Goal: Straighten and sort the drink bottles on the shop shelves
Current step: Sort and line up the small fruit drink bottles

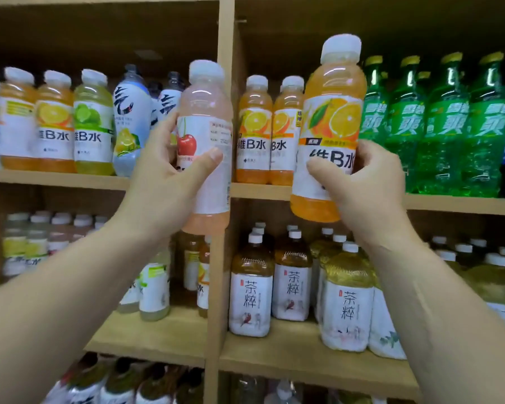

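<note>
Pink drink fills the cherry-label bottle (207,118), which the left hand (169,182) grips around its middle, thumb across the label front and fingers curled behind. The bottle is held upright in the air, off the shelf, in front of the wooden upright (226,30) that divides the two bays. The right hand (368,182) grips an orange bottle (333,112) low on its label, thumb in front and fingers wrapped round the far side. This one tilts slightly, cap toward the right, and hangs before the right bay, between two matching orange bottles (255,129) standing on the shelf board (260,191) and a row of green bottles (438,126). Tea bottles (251,290) stand below. The pale bottles (35,246) at lower left are blurred, perhaps the same fruit drinks.
</note>
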A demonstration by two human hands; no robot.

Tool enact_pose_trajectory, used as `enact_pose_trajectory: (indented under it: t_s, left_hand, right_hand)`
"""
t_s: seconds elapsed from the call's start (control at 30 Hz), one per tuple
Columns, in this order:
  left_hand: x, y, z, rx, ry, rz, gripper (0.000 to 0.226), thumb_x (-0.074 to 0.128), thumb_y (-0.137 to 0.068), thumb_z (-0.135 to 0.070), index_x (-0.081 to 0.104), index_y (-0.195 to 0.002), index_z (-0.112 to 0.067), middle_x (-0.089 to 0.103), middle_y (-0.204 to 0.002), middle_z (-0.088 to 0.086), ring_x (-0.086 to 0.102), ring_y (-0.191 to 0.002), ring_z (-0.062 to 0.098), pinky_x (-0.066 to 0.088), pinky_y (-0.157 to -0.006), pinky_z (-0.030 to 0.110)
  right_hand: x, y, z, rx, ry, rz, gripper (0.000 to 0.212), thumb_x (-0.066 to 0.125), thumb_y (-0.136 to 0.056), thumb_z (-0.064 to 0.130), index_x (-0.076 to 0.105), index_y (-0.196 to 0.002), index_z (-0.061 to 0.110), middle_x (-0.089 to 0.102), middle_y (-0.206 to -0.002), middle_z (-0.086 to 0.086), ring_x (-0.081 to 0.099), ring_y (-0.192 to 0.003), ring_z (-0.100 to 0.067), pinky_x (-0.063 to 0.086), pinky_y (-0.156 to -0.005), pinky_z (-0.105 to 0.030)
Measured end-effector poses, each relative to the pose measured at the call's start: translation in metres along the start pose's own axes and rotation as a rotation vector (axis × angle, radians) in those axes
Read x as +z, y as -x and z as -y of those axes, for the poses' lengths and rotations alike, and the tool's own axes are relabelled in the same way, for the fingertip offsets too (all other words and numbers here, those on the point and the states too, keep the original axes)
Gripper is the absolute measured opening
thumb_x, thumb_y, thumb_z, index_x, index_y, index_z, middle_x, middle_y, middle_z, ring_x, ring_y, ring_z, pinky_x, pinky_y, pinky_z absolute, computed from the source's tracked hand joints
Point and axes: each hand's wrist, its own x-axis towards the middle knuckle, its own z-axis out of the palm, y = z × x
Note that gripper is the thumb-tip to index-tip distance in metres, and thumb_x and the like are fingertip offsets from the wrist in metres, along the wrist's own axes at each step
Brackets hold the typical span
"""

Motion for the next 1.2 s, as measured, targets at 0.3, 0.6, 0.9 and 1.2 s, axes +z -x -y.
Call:
enact_pose_trajectory:
  t_s: [0.3,0.6,0.9,1.2]
  left_hand:
    - [-0.056,0.081,0.022,-0.081,-0.208,-0.196,0.059,0.067,-0.098,-0.015,0.044,-0.150,-0.027,0.070,-0.118,-0.010,0.070,-0.104,0.006,0.057,-0.081,0.024]
    - [-0.122,0.135,0.088,-0.167,-0.290,-0.278,0.063,0.070,-0.096,-0.017,0.044,-0.142,-0.050,0.065,-0.121,-0.014,0.065,-0.104,-0.001,0.050,-0.088,0.028]
    - [-0.183,0.127,0.178,-0.226,-0.197,-0.143,0.071,0.070,-0.095,-0.019,0.036,-0.151,-0.045,0.063,-0.136,-0.010,0.064,-0.119,0.008,0.055,-0.101,0.045]
    - [-0.217,0.114,0.253,-0.262,-0.194,0.082,0.085,0.069,-0.087,-0.046,0.022,-0.158,-0.043,0.042,-0.154,-0.018,0.046,-0.140,0.005,0.043,-0.115,0.046]
  right_hand:
    - [0.045,0.102,-0.027,0.085,-0.180,0.239,0.023,0.082,-0.072,0.034,0.073,-0.088,0.020,0.077,-0.083,0.009,0.073,-0.077,-0.005,0.060,-0.065,-0.030]
    - [0.121,0.191,-0.062,0.221,-0.130,0.344,0.037,0.076,-0.061,0.057,0.067,-0.088,0.034,0.074,-0.087,0.015,0.070,-0.081,0.002,0.056,-0.066,-0.020]
    - [0.212,0.228,-0.082,0.294,-0.015,0.252,0.047,0.076,-0.060,0.058,0.066,-0.101,0.039,0.071,-0.105,0.011,0.067,-0.097,-0.003,0.056,-0.080,-0.028]
    - [0.269,0.241,-0.097,0.350,0.315,0.022,0.055,0.092,-0.066,0.033,0.065,-0.114,0.033,0.059,-0.108,0.013,0.058,-0.097,-0.001,0.044,-0.083,-0.012]
